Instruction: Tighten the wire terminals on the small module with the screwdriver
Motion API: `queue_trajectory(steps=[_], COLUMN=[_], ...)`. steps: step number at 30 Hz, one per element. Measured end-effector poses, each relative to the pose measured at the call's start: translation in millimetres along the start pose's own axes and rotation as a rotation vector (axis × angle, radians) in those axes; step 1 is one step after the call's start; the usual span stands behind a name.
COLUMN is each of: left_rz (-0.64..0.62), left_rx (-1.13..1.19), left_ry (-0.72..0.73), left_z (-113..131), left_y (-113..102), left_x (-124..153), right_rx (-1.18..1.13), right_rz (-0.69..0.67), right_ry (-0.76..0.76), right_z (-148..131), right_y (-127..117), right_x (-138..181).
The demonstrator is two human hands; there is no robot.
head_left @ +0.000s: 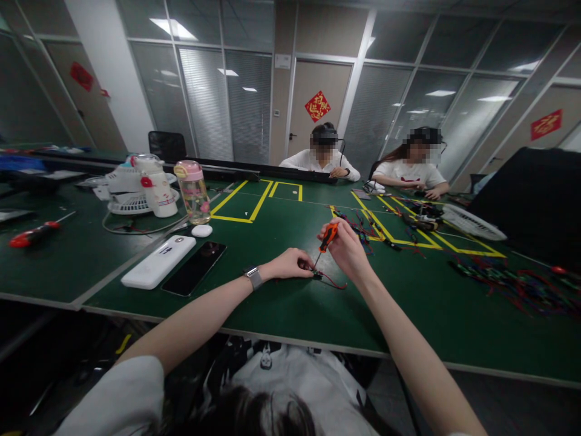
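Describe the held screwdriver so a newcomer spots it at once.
At the green table, find the wearer's right hand, above a small wired part. It grips the orange-and-black screwdriver, its shaft slanting down toward that part. Unlike the red-and-black screwdriver lying far left, this one is held.

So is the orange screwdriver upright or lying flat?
Upright, tilted: the right hand holds the orange screwdriver, its shaft slanting down toward the wired part by the left hand.
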State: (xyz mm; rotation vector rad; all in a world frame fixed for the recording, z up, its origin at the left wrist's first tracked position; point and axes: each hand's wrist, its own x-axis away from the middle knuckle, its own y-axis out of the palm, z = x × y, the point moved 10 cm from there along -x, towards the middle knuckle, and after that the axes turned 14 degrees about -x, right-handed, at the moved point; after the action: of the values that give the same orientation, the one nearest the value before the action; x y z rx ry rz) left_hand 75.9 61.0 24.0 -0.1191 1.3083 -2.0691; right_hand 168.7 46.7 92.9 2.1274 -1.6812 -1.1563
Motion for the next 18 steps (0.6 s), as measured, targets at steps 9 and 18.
queue_trajectory(steps=[9,18], left_rz=[0.006,-0.002], left_rx=[0.0,0.01], left_ry=[-0.002,0.004], left_z=[-1.1,1.7], left_y=[0.5,-0.6], left_x=[-0.3,0.6], right_rx=[0.022,0.081], right_rz=[0.047,0.032], right_ry=[-0.058,-0.073], right_z=[-5.5,-5.7], right_y=[-5.0,-2.5], right_x=[-1.6,0.1])
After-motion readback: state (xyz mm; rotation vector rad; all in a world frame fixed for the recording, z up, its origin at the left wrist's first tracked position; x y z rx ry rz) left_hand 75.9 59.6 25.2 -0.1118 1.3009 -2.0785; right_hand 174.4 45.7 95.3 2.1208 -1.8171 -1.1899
